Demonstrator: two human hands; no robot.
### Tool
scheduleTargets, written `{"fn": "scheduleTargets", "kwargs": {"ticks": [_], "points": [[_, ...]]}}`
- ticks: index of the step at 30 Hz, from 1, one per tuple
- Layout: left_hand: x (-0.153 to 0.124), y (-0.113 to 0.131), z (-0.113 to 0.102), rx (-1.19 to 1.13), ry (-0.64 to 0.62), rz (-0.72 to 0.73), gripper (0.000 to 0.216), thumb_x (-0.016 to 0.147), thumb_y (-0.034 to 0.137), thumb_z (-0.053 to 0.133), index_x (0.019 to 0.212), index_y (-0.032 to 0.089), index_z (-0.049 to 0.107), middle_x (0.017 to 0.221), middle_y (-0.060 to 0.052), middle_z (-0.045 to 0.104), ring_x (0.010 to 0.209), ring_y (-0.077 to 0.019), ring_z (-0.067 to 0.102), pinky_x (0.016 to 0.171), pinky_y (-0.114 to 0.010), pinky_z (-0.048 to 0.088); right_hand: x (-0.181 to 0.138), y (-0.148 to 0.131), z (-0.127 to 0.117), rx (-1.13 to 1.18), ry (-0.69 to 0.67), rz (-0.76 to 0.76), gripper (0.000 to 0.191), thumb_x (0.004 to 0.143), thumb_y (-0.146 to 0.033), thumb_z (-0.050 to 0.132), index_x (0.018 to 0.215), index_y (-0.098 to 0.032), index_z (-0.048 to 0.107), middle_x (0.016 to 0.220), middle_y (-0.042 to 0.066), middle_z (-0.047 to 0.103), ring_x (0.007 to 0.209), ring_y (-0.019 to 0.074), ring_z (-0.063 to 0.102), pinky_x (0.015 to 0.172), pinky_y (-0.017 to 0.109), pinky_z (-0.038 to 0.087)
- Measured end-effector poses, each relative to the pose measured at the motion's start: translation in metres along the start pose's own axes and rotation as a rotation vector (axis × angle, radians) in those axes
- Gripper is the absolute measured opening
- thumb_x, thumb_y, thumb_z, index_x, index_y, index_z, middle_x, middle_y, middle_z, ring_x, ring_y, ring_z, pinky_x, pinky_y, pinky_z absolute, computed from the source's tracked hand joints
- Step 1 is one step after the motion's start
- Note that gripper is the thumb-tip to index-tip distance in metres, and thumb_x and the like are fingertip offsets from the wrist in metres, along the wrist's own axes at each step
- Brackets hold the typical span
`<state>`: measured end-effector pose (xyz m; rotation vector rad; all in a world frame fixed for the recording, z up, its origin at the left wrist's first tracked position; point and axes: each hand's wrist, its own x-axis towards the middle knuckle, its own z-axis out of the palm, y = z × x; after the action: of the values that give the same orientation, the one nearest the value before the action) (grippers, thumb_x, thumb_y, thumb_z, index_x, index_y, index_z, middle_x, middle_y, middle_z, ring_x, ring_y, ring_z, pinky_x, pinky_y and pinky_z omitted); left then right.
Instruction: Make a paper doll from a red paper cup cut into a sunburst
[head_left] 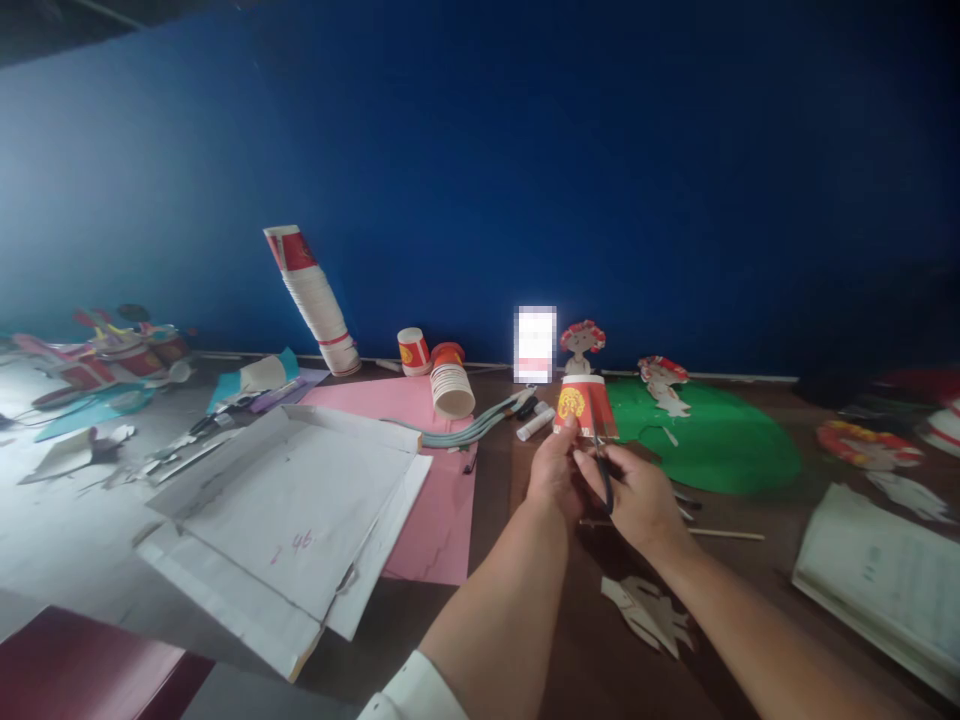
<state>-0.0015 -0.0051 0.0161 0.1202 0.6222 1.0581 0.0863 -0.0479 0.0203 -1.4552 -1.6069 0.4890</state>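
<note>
A red paper cup (571,402) with a yellow pattern is in front of me, its wider edge downward. My left hand (559,468) is closed on its lower edge, with the thumb on the outside. Dark-handled scissors (604,482) are in my right hand (637,490), fingers closed around the handle. The blades point up and lie against the cup's right part; I cannot tell whether they are apart. Behind the cup stands a paper figure (583,342) with red and white hair. White paper cut-outs (649,612) lie below my right wrist.
A tall leaning stack of paper cups (319,305) stands against the blue wall. An open white box (277,510) lies on pink paper (454,510) at left. Right are green paper (739,440), a thin stick (726,535) and an open book (885,580). A glue stick (535,424) lies beside the cup.
</note>
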Motion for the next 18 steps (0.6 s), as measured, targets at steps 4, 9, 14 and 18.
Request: {"fn": "scheduleTargets", "kwargs": {"ticks": [4, 9, 14, 18], "points": [[0.0, -0.001, 0.001, 0.018, 0.009, 0.048, 0.029, 0.082, 0.04, 0.072, 0.074, 0.012, 0.066, 0.061, -0.005, 0.063, 0.056, -0.0177, 0.063, 0.062, -0.028, 0.051, 0.001, 0.002, -0.001, -0.01, 0.006, 0.005, 0.04, 0.082, -0.059, 0.059, 0.075, -0.021, 0.068, 0.061, 0.003, 0.069, 0.054, 0.0179, 0.06, 0.053, 0.027, 0.043], [0.004, -0.003, -0.003, 0.034, -0.003, 0.113, 0.03, 0.079, 0.039, 0.075, 0.071, 0.013, 0.063, 0.06, -0.004, 0.062, 0.049, -0.0148, 0.059, 0.056, -0.026, 0.049, 0.002, 0.005, 0.0, -0.019, 0.01, -0.003, 0.04, 0.082, -0.059, 0.06, 0.076, -0.021, 0.069, 0.065, 0.003, 0.071, 0.058, 0.0184, 0.062, 0.056, 0.028, 0.044], [0.014, -0.007, -0.01, 0.047, -0.049, 0.158, 0.031, 0.072, 0.04, 0.08, 0.075, 0.013, 0.064, 0.056, -0.001, 0.058, 0.047, -0.0143, 0.057, 0.052, -0.025, 0.046, 0.003, 0.005, -0.002, -0.021, 0.014, -0.015, 0.04, 0.082, -0.058, 0.059, 0.078, -0.02, 0.071, 0.067, 0.004, 0.071, 0.061, 0.0189, 0.063, 0.058, 0.028, 0.044], [0.015, -0.01, -0.011, 0.011, -0.087, 0.228, 0.029, 0.069, 0.035, 0.082, 0.078, 0.013, 0.065, 0.064, -0.004, 0.063, 0.052, -0.0143, 0.06, 0.056, -0.025, 0.048, 0.003, 0.005, -0.003, -0.034, 0.021, -0.023, 0.039, 0.083, -0.057, 0.06, 0.079, -0.02, 0.072, 0.068, 0.004, 0.072, 0.063, 0.0191, 0.064, 0.06, 0.028, 0.044]]}}
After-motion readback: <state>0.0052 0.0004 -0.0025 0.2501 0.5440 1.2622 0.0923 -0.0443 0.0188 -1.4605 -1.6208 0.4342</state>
